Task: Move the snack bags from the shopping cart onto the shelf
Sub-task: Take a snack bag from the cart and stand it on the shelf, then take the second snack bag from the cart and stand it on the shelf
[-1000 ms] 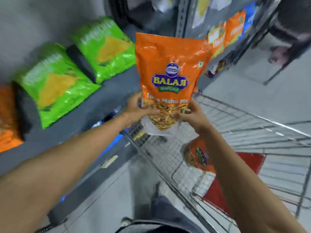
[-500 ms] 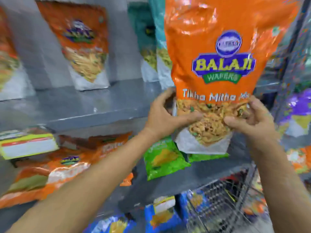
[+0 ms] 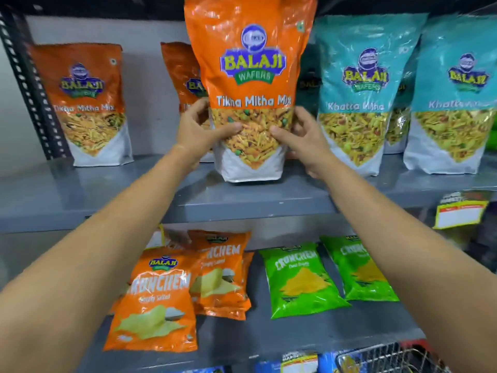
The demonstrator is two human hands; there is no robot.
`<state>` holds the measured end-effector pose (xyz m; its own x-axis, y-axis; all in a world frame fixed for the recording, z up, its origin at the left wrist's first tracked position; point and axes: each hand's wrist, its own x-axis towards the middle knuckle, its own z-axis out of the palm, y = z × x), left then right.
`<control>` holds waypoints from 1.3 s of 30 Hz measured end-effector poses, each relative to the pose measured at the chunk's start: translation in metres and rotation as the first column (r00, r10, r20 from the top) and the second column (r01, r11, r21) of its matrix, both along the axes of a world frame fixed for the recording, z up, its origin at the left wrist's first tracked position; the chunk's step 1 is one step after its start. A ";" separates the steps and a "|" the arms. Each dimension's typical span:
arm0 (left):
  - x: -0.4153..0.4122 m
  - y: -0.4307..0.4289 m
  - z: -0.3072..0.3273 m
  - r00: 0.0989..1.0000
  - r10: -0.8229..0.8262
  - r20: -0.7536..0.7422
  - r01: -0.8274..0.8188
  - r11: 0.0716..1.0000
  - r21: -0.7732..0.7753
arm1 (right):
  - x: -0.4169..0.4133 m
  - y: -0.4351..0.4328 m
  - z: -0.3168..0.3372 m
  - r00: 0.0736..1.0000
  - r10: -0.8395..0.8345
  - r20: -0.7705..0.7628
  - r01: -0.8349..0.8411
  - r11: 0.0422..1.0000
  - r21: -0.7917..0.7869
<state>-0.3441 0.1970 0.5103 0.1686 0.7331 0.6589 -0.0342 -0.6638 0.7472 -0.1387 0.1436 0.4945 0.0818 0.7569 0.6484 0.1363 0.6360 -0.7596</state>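
Note:
An orange Tikha Mitha Mix snack bag (image 3: 251,63) stands upright on the upper grey shelf (image 3: 80,195), its white base touching the shelf surface. My left hand (image 3: 200,127) grips its left side and my right hand (image 3: 301,133) grips its right side, thumbs pressed on the clear window. Right behind it stands another orange bag (image 3: 177,74), mostly hidden. A corner of the wire shopping cart (image 3: 387,358) shows at the bottom right; its contents are hidden.
One more orange mix bag (image 3: 88,103) stands at the shelf's left, teal Khatta Mitha bags (image 3: 363,90) at the right. On the lower shelf lie orange Crunchem bags (image 3: 158,300) and green ones (image 3: 298,278). A yellow price tag (image 3: 460,214) hangs on the shelf edge.
The bag went up from over the cart to the upper shelf and now rests on it between the orange and teal bags. The view swung from the cart to the shelves.

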 end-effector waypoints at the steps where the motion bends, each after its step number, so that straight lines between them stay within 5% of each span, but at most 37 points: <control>1: -0.002 0.009 -0.004 1.000 -0.002 -0.015 0.002 0.999 -0.036 | -0.001 0.014 -0.005 0.999 0.016 0.028 -0.015 1.000 -0.009; 9: -0.011 0.031 -0.011 0.996 -0.072 -0.048 0.061 0.980 -0.190 | -0.002 0.048 -0.014 0.992 0.027 0.125 -0.017 0.997 -0.079; 12: -0.012 0.029 -0.014 0.997 0.041 -0.063 -0.052 0.983 -0.176 | -0.004 0.037 -0.017 0.937 -0.266 0.229 0.256 0.964 0.070; 17: -0.017 0.000 -0.019 0.832 0.555 -0.020 -0.541 0.818 0.194 | 0.005 -0.008 -0.021 0.539 -0.805 0.249 0.652 0.585 0.482; 21: 0.001 -0.048 -0.040 0.742 0.636 -0.212 -0.489 0.730 0.478 | 0.026 -0.069 -0.070 0.217 -0.956 0.199 0.695 0.294 0.657; 23: 0.016 -0.073 -0.054 0.700 0.650 -0.298 -0.438 0.719 0.540 | 0.040 -0.104 -0.122 0.102 -0.955 0.279 0.716 0.265 0.645; 26: 0.045 -0.105 -0.101 0.690 0.628 -0.359 -0.388 0.740 0.549 | 0.061 -0.167 -0.225 0.069 -0.897 0.436 0.858 0.277 0.433; 29: 0.092 -0.137 -0.170 0.747 0.599 -0.288 -0.409 0.756 0.510 | 0.070 -0.238 -0.330 0.234 -0.857 0.458 0.971 0.232 -0.062; 31: 0.144 -0.166 -0.207 0.916 0.321 -0.242 -0.225 0.908 0.353 | 0.077 -0.273 -0.365 0.307 -0.899 0.311 0.901 0.170 -0.398; 33: 0.202 -0.201 -0.241 0.957 -0.053 -0.284 0.092 0.988 0.126 | 0.093 -0.296 -0.384 0.212 -0.969 0.124 0.763 0.084 -0.641; 36: 0.283 -0.247 -0.307 0.782 -0.475 -0.403 0.366 0.874 -0.321 | 0.126 -0.330 -0.430 0.066 -0.997 -0.049 0.489 0.075 -0.869; 39: 0.346 -0.278 -0.390 0.509 -0.694 -0.510 0.368 0.710 -0.600 | 0.130 -0.366 -0.474 -0.018 -0.990 -0.142 0.125 0.139 -0.982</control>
<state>0.0018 -0.0814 0.1205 0.8683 0.4813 -0.1198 0.3203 -0.3596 0.8764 -0.0088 -0.2221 0.0202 0.7363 0.0008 -0.6767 -0.6765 -0.0196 -0.7362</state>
